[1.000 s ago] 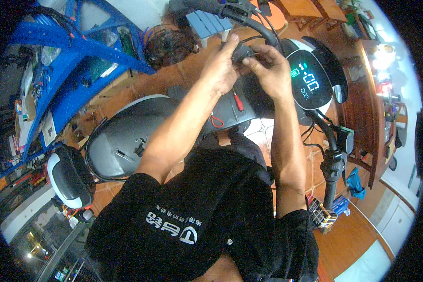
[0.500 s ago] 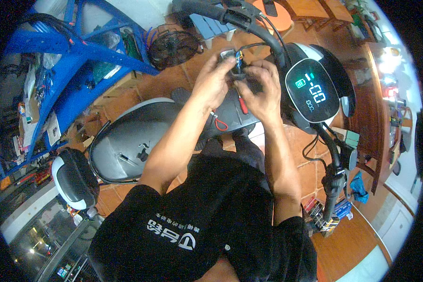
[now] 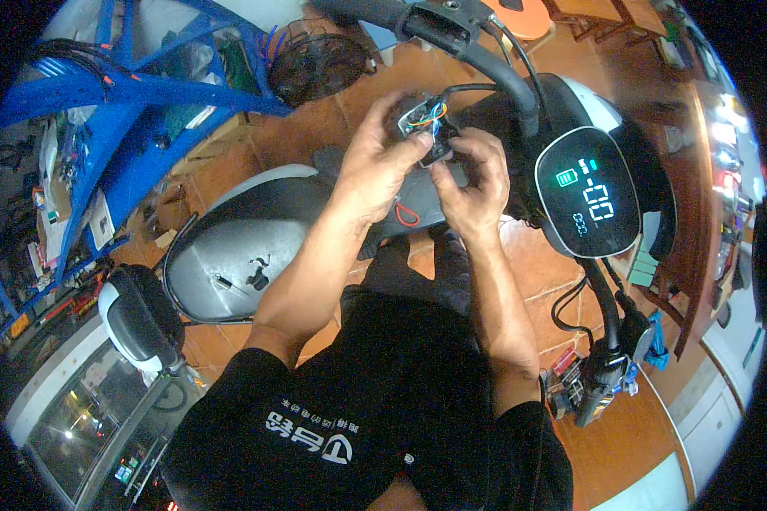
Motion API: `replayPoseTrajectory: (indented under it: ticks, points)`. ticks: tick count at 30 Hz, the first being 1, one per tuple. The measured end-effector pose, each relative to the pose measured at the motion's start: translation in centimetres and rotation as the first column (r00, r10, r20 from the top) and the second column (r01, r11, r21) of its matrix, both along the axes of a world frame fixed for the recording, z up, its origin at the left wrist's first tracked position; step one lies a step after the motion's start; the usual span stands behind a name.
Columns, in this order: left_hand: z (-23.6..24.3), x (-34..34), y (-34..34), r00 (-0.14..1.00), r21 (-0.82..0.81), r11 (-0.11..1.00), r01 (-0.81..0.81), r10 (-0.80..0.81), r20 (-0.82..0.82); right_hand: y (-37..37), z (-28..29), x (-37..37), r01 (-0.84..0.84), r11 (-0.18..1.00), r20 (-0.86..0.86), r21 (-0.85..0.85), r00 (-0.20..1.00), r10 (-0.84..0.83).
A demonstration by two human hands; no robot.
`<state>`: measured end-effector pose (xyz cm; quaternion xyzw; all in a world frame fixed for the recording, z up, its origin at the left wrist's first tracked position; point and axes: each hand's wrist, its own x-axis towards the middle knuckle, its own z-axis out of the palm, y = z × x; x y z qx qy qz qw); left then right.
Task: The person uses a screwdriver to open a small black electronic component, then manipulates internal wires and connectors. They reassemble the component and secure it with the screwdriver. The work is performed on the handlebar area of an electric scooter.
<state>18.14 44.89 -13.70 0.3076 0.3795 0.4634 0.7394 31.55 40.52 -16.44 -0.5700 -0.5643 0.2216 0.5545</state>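
Between my two hands, above the footboard of an electric scooter, is an opened black switch housing (image 3: pixel 435 153) with thin blue, orange and yellow wires (image 3: pixel 437 113) showing inside. My left hand (image 3: pixel 373 166) is closed round its left side, thumb pressed on the inner face. The fingers and thumb of my right hand (image 3: pixel 475 179) pinch its right edge. A black cable runs from the housing toward the handlebar (image 3: pixel 507 81). Below my hands lies a red loop (image 3: pixel 406 213). Small black parts (image 3: pixel 258 273) and a short screw-like piece (image 3: pixel 227 284) rest on the scooter seat (image 3: pixel 294 209).
The lit dashboard (image 3: pixel 588 192) stands right of my right hand, with the other handlebar grip (image 3: pixel 602 375) nearer me. A blue metal rack (image 3: pixel 145 94) and a black fan (image 3: pixel 320 68) are at the far left. Small boxes (image 3: pixel 565 383) sit at the right.
The housing has turned in my hands, so more of its wired inside shows. A red-handled tool below my right hand is no longer visible. The view has shifted slightly.
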Motion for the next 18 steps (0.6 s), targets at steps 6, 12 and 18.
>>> replayPoseTrajectory:
  ticks: [6, 12, 18]
  points:
    - [0.9, -0.3, 0.1, 0.997, -0.111, 0.993, 0.049, -0.055, -0.047, 0.2, -0.4, -0.5, 0.003, 1.000, -0.055, 0.016, 0.998, -0.002]
    - [0.3, -0.5, 0.6, 0.993, -0.106, 0.991, 0.082, -0.090, -0.074, 0.1, -1.2, -0.6, 0.010, 0.995, -0.181, 0.095, 0.983, 0.008]
    - [1.4, -0.8, 1.5, 0.992, -0.113, 0.985, 0.127, -0.128, -0.004, -3.5, -9.7, 2.6, 0.162, 0.908, -0.209, -0.386, 0.943, -0.257]
